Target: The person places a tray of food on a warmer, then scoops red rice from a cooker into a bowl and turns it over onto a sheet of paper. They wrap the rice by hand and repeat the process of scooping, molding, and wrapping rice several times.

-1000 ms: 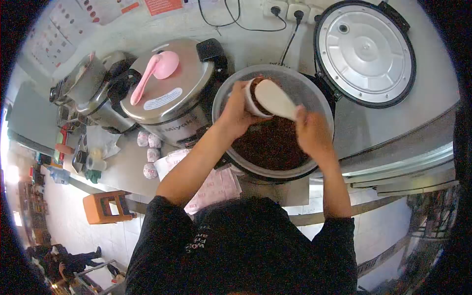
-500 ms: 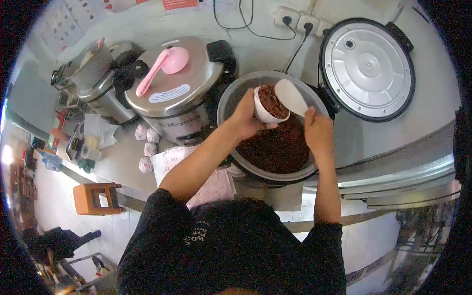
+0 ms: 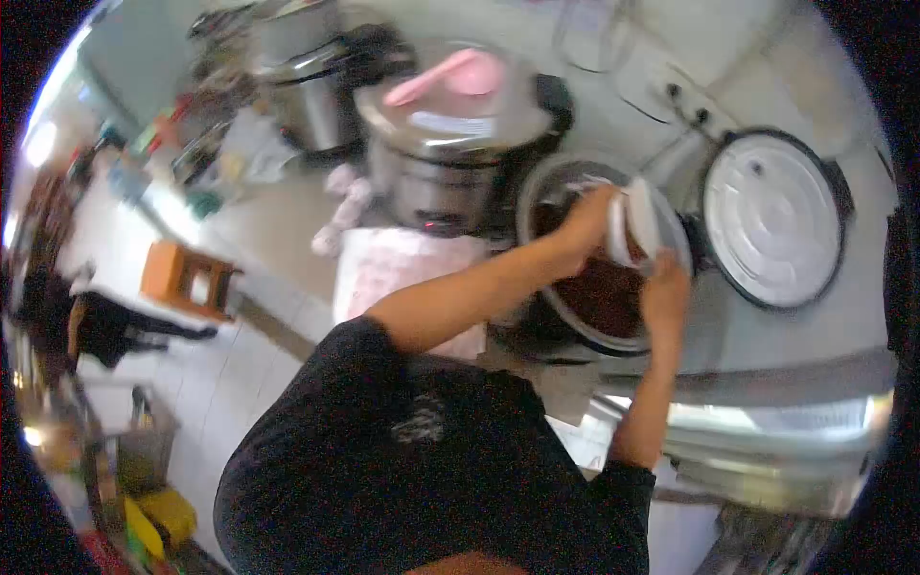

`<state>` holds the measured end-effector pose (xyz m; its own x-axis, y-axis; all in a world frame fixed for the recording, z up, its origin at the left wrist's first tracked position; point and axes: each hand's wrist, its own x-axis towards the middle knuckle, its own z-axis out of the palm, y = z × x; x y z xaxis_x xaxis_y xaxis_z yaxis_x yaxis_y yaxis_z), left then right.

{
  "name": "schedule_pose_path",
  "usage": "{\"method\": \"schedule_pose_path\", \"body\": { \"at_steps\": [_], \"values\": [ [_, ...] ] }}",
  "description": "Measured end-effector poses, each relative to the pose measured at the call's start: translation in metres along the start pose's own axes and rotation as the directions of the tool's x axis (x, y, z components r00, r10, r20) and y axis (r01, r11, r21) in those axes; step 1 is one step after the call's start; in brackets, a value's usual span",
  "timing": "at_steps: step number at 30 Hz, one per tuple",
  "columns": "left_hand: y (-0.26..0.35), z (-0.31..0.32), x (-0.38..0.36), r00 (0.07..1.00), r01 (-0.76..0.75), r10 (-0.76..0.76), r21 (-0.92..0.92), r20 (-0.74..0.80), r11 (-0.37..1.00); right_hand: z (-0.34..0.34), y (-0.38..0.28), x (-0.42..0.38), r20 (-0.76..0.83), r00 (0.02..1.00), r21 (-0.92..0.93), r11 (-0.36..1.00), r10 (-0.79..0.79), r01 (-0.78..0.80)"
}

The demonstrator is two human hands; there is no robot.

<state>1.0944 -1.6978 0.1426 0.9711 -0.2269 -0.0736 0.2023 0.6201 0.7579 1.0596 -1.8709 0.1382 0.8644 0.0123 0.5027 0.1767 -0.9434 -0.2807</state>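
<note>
Cooker label (image 3: 450, 125) and shirt lettering (image 3: 419, 420) blurred; hands (image 3: 664, 289) hold cup (image 3: 618, 233), paddle (image 3: 645, 218).

Vs. prev.: white round cup (image 3: 618, 230) tipped, mouth twd approx. 3 o'clock; white flat-bladed paddle (image 3: 646, 217) now across mouth, blade twd 12 o'clock.

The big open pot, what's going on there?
A person in a black T-shirt is working over the open rice cooker, which has dark brown food in it. The left hand holds a white cup, and the right hand holds a white rice paddle right at its mouth. A pink rice paddle lies on the closed rice cooker beside it. The picture is too blurry to name the food.
</note>
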Motion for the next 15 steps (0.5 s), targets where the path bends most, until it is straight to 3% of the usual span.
{"method": "schedule_pose_path", "body": {
  "at_steps": [1,2,3,4,5,6,7,8,10,11,12,13,14,15],
  "values": [
    [-0.003,-0.008,-0.001,0.993,0.013,-0.014,0.012,0.121,1.000,0.004,0.024,0.007,0.002,0.996,-0.014,0.996,-0.085,0.085],
    [-0.022,-0.017,0.011,0.997,0.062,-0.057,-0.094,0.057,0.994,0.006,0.060,0.022,0.245,0.963,-0.036,0.993,0.115,-0.109],
    [-0.008,-0.009,-0.014,0.994,0.032,-0.038,-0.060,-0.099,0.998,-0.006,0.048,0.028,0.286,0.944,-0.115,0.984,0.165,-0.138],
    [-0.029,-0.028,0.002,0.992,-0.028,0.047,-0.162,0.114,0.986,-0.020,0.037,0.032,0.311,0.922,-0.207,0.963,0.232,-0.173],
    [-0.009,-0.015,-0.031,1.000,0.011,-0.005,-0.253,0.025,0.967,-0.010,0.041,0.026,0.164,0.985,-0.085,0.995,0.059,-0.045],
    [0.000,-0.011,-0.043,0.999,0.001,0.012,-0.315,0.037,0.949,0.002,0.049,0.026,-0.017,0.995,0.014,0.995,-0.099,0.099],
    [0.000,-0.009,-0.053,0.998,-0.006,0.027,-0.378,0.051,0.926,0.010,0.052,0.024,-0.207,0.951,0.083,0.964,-0.232,0.253],
    [-0.004,-0.009,-0.060,0.994,-0.076,0.104,-0.416,0.044,0.906,-0.006,0.002,0.006,-0.068,0.998,0.503,0.864,0.009,0.027],
    [-0.021,-0.007,-0.079,0.973,-0.192,0.230,-0.488,0.019,0.851,-0.010,-0.079,-0.042,-0.150,0.989,0.762,0.636,-0.014,0.125],
    [-0.029,-0.008,-0.095,0.945,-0.309,0.326,-0.390,-0.025,0.867,-0.003,-0.082,-0.074,0.160,0.965,0.969,0.154,0.207,-0.194],
    [-0.035,-0.011,-0.113,0.906,-0.417,0.421,-0.282,-0.051,0.864,0.005,-0.082,-0.102,0.508,0.827,0.826,-0.407,0.242,-0.389],
    [-0.034,-0.015,-0.123,0.857,-0.514,0.511,-0.165,-0.060,0.842,0.005,-0.095,-0.113,0.363,0.917,0.930,-0.119,0.164,-0.347],
    [-0.048,-0.040,-0.134,0.647,-0.637,0.761,0.575,0.038,0.513,0.004,-0.104,-0.126,0.237,0.971,0.955,0.171,0.039,-0.240],
    [-0.064,-0.054,-0.137,0.677,-0.585,0.729,0.675,0.102,0.449,0.004,-0.112,-0.136,0.291,0.956,0.951,0.101,0.024,-0.292]
  ]
}}
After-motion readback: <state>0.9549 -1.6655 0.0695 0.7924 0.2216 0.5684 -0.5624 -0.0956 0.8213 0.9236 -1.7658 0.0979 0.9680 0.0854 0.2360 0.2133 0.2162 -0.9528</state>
